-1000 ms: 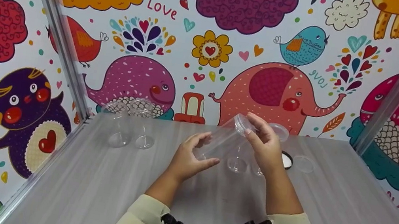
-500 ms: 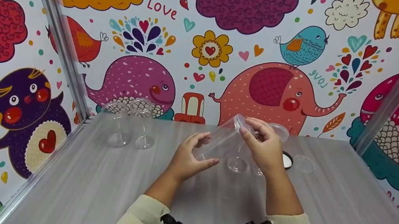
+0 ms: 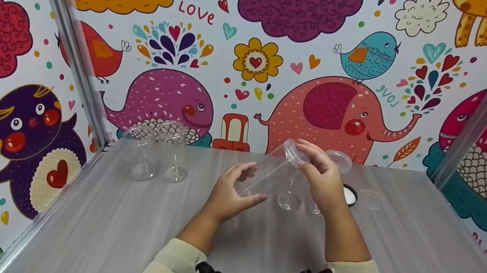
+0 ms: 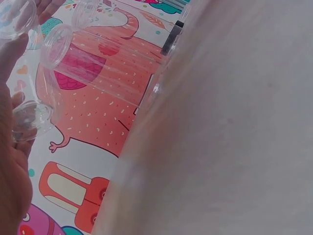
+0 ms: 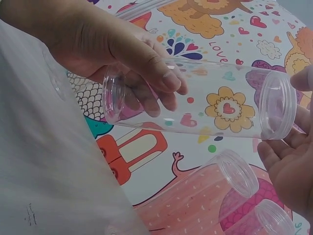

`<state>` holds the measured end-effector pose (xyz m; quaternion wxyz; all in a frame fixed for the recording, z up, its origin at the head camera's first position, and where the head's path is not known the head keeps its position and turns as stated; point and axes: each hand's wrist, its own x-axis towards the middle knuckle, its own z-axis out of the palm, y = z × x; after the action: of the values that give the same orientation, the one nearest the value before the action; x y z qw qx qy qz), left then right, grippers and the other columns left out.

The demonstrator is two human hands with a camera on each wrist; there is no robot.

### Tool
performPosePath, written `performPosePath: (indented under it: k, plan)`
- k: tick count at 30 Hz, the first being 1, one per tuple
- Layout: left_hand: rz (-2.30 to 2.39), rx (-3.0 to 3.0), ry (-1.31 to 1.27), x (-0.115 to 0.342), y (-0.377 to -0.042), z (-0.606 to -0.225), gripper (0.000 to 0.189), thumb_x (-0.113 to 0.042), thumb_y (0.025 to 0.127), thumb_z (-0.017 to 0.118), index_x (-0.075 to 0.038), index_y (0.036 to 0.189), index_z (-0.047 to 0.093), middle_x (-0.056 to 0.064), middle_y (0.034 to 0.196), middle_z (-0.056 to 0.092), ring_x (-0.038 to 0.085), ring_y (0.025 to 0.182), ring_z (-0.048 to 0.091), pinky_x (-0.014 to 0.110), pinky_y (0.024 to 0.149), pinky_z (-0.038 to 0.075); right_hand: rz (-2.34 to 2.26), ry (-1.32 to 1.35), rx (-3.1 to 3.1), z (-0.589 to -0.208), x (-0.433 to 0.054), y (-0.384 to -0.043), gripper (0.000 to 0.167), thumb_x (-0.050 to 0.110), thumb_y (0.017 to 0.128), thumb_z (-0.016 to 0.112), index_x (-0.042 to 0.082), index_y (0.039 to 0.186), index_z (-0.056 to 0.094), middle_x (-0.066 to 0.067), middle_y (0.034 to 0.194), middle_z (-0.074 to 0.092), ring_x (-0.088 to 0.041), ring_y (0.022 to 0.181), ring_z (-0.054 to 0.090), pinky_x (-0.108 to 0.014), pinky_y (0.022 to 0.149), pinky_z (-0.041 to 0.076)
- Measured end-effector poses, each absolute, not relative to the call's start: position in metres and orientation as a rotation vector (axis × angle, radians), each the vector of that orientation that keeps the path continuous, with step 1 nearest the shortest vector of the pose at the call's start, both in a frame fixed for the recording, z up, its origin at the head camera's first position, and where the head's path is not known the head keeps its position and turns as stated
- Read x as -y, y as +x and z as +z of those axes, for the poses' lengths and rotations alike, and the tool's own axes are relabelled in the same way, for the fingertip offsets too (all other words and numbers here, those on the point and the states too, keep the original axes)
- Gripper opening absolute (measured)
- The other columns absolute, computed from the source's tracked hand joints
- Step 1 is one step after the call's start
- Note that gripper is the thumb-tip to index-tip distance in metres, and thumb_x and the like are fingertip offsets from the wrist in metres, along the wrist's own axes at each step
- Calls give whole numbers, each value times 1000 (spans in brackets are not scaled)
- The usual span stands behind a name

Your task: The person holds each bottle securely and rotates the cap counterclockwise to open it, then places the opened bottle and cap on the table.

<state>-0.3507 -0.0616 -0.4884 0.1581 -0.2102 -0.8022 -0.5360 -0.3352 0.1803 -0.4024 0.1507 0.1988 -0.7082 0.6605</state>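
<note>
A tall clear plastic jar (image 3: 267,172) is held tilted above the table, its ridged mouth end up to the right. My left hand (image 3: 229,195) grips the lower end, with the thumb on the near side and the fingers behind. Around the ridged end curl the fingers and thumb of my right hand (image 3: 326,184). Seen from the right wrist, the see-through jar (image 5: 190,100) has nothing inside, and the left hand (image 5: 132,63) wraps its base. Part of the right hand (image 5: 296,181) shows beside the ridged end. Only the edge of the left hand (image 4: 17,181) appears in the left wrist view.
Two clear jars (image 3: 144,167) (image 3: 176,170) stand at the back left. Another clear jar (image 3: 288,202) stands behind the held one, with one more partly hidden by the right hand. A black-rimmed white lid (image 3: 350,196) and a clear disc (image 3: 370,200) are farther right.
The right hand's fingers and thumb have shifted around the jar's ridged end, first inward to the left, then slightly back. The left hand keeps its grip and the jar stays tilted.
</note>
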Motion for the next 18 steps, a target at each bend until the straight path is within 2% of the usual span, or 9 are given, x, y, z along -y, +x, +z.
performPosePath:
  k: [3, 6, 12, 15, 18]
  plan:
    - [-1541, 2293, -603, 62, -351, -489, 80, -52, 80, 92, -30, 149, 58, -3, 144, 66, 22, 132, 65, 54, 115, 54, 1881, 565, 2041, -403, -180, -336, 39, 3, 103, 55, 3, 140, 68, -13, 158, 55, -27, 148, 51, -13, 109, 50]
    - [-1540, 2296, -605, 62, -351, -489, 81, -55, 80, 91, -31, 149, 58, -4, 145, 65, 21, 133, 65, 53, 115, 55, 1800, 538, 2074, -403, -180, -337, 38, 10, 103, 62, 6, 140, 68, -11, 157, 55, -27, 143, 52, -13, 104, 51]
    - [-1544, 2292, -617, 63, -351, -489, 81, -57, 79, 91, -31, 149, 57, -1, 146, 65, 26, 135, 65, 53, 115, 55, 1535, 373, 2195, -402, -178, -339, 45, 34, 97, 78, 17, 138, 71, -5, 145, 60, -23, 120, 57, -25, 92, 53]
    - [-1535, 2293, -619, 63, -351, -489, 84, -57, 79, 91, -28, 150, 57, -2, 146, 65, 23, 134, 65, 53, 115, 54, 1467, 299, 2242, -402, -177, -339, 46, 42, 95, 81, 20, 135, 73, -5, 137, 61, -21, 108, 58, -27, 87, 55]
    - [-1520, 2305, -612, 63, -352, -489, 86, -59, 79, 90, -24, 151, 58, -5, 144, 65, 18, 133, 65, 49, 115, 55, 1451, 274, 2249, -403, -177, -339, 45, 43, 94, 82, 20, 132, 75, -6, 133, 62, -22, 103, 58, -26, 83, 56]
